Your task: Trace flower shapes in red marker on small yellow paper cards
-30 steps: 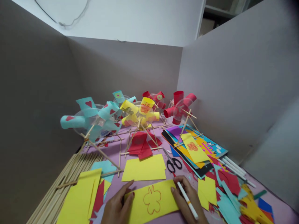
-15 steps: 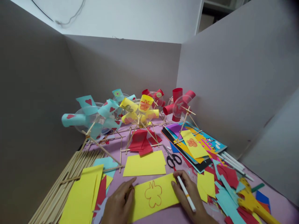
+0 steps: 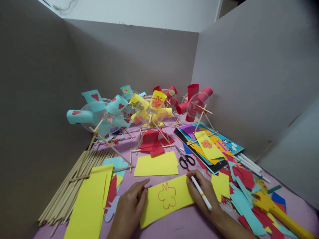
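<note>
A yellow paper strip (image 3: pixel 156 210) with an orange butterfly outline (image 3: pixel 166 196) lies tilted before me. My left hand (image 3: pixel 131 205) pinches its left edge between thumb and fingers. At the right edge, my right hand (image 3: pixel 203 192) steadies the paper and grips a white felt-tip marker (image 3: pixel 201 194) with a yellow band, its red end pointing away from me. Black-handled scissors (image 3: pixel 186 161) rest just beyond that hand. A plain yellow sheet (image 3: pixel 157 164) lies behind the strip, and a stack of yellow paper (image 3: pixel 87 202) is left of my left hand.
Paper pinwheels in blue (image 3: pixel 92 116), yellow (image 3: pixel 138 103) and red (image 3: pixel 193 89) stand on stick frames at the back. Wooden sticks (image 3: pixel 67 189) lie left. Coloured sheets (image 3: pixel 224 149), paper scraps (image 3: pixel 245 199) and a yellow glue gun (image 3: pixel 271 209) are at right. Grey panels (image 3: pixel 132 56) enclose the table.
The view has tipped downward, so everything sits higher in the picture. Both hands keep their hold on the paper and marker; the drawing looks the same.
</note>
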Action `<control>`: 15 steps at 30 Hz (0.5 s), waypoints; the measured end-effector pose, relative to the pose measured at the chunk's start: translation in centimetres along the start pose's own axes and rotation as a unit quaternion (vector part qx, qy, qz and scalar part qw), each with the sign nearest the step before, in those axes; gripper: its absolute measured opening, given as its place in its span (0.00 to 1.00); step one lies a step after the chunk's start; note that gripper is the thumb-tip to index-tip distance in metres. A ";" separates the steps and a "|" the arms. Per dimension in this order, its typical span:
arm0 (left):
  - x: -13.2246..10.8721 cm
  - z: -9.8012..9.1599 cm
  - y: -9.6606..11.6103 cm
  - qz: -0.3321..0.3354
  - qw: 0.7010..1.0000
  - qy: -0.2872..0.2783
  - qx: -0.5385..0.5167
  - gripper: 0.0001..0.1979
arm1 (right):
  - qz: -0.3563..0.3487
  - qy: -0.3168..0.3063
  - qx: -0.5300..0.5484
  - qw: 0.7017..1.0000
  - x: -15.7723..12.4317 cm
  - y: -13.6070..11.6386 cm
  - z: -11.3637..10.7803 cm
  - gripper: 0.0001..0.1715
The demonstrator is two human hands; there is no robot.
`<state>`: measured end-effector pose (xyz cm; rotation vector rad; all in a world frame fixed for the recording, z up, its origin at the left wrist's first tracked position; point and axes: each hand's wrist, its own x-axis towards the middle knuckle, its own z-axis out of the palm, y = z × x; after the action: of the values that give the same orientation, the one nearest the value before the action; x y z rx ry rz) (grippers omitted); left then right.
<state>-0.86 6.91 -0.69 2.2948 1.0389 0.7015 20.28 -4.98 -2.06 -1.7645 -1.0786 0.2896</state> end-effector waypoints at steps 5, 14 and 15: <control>-0.2 -0.4 0.9 -0.025 0.998 -0.060 -0.023 0.22 | -0.030 0.004 -0.025 0.999 0.2 -0.1 -0.4 0.07; -0.7 -1.0 1.4 -0.027 0.963 -0.249 -0.103 0.17 | -0.052 -0.062 -0.064 0.995 -0.3 -0.8 -2.7 0.09; -0.8 -1.1 1.4 -0.022 0.957 -0.269 -0.104 0.15 | -0.051 -0.064 -0.069 0.994 -0.6 -1.0 -3.3 0.08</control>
<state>-1.26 5.70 0.82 2.0936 0.7160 0.1339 21.45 -7.40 0.20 -1.8260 -1.3031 0.2729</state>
